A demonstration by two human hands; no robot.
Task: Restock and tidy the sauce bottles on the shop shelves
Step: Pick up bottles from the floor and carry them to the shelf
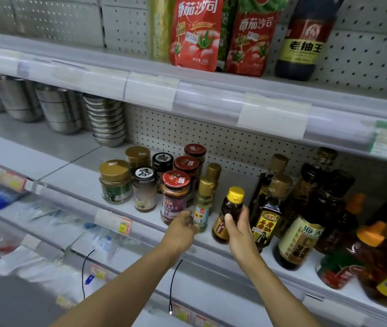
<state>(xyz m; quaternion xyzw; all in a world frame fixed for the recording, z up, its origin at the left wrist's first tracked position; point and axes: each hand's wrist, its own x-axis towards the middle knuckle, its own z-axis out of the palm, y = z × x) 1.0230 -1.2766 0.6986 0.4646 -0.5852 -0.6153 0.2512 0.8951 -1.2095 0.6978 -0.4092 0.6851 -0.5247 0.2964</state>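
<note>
item: small brown bottle (228, 215), yellow cap, on middle shelf (88, 182), gripped by right hand (237, 230) fingers. left hand (183, 226) fingers loosely curled at clear bottle (202, 208); grasp uncertain. advice: seat upright, label forward, just beside fingers.

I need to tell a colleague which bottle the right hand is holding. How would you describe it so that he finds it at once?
Look at the middle shelf, the one with jars on the left and dark bottles on the right. In the gap between those groups, near the front edge, the right hand grips a small brown bottle. It alone has a bright yellow cap; its neighbours wear gold ones.
</note>
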